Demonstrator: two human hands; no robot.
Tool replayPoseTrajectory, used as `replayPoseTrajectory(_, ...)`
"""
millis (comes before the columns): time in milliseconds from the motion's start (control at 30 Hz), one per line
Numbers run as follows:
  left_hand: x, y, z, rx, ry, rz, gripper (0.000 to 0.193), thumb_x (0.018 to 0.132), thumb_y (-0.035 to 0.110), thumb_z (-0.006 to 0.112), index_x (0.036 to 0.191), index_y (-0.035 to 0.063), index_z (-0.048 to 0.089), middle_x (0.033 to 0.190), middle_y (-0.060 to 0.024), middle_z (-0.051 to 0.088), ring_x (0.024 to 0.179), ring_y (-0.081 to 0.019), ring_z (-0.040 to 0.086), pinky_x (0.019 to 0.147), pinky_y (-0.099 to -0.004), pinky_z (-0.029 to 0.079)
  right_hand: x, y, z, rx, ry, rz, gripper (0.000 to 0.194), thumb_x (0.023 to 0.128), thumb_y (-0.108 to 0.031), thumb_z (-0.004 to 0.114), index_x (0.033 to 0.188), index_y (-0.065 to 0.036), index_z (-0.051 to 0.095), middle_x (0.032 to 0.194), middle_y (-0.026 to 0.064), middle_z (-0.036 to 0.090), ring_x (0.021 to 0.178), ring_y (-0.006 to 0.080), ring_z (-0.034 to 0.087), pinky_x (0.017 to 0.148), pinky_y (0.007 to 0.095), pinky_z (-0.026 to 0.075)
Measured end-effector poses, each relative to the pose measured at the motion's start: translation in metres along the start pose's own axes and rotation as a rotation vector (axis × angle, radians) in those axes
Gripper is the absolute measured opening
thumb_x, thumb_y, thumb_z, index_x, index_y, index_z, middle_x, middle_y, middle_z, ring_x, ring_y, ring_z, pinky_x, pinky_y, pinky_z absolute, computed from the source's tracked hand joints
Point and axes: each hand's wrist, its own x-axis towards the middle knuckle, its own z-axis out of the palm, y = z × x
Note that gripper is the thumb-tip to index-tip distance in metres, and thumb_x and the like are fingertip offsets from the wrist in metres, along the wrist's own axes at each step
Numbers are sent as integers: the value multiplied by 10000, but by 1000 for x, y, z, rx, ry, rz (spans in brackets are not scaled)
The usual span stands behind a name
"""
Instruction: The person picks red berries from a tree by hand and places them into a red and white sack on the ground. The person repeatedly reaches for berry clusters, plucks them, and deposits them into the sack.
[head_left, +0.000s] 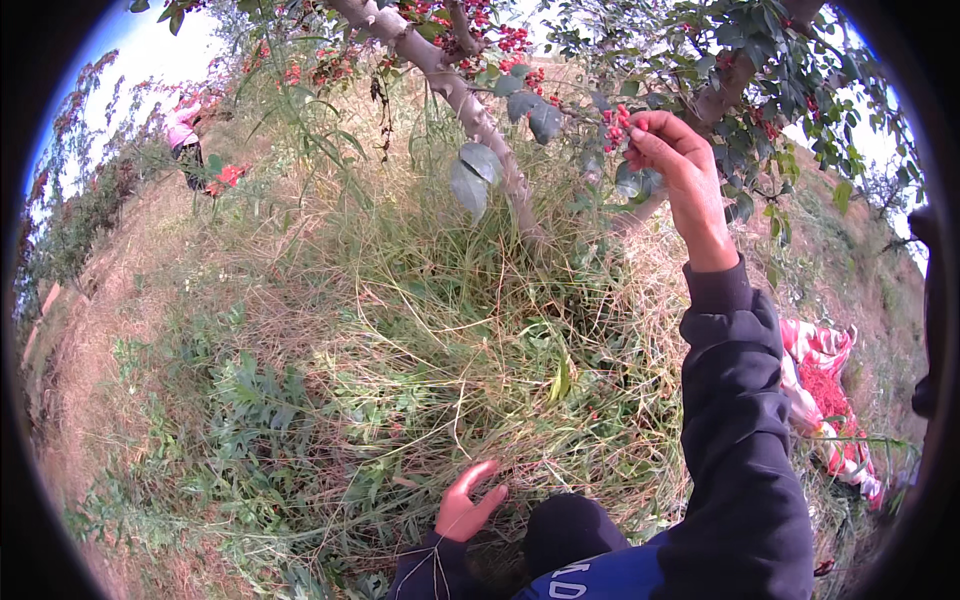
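Raised to the upper right, my right hand (679, 154) pinches a cluster of small red berries (616, 126), which look like Sichuan pepper, between thumb and fingertips. More red berries show partly under the curled fingers. Whether the cluster is still joined to its twig I cannot tell. Broad green leaves (545, 122) hang just left of the cluster. Low in the view, my left hand (471, 504) is held above the grass, thumb and fingers apart, with nothing in it. Beside it is my dark-clad knee (574, 525).
A knobbly tree trunk (480, 124) slants across the top centre; a second branch (724, 94) rises behind my right hand. Tangled grass and weeds (420, 360) cover the ground. At right lies a red-and-white cloth (817, 337) holding red berries (825, 390). A person in pink (181, 127) stands far left.
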Motion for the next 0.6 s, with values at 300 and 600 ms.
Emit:
replayPoseTrajectory(300,4,62,-5,-366,330,287,422,803,181,589,1137,1,403,1019,-107,512,838,-162,543,691,-261,460,-200,25,128,122,-382,309,108,751,38,579,852,0,578,798,17,502,729,77,485,666,213,416)
replayPoseTrajectory(600,4,38,-19,-658,404,162,199,784,31,582,963,-12,507,903,-84,571,820,-150,568,671,-286,514,-248,44,168,84,-424,337,105,739,22,577,840,-5,576,734,53,532,648,118,532,603,231,442)
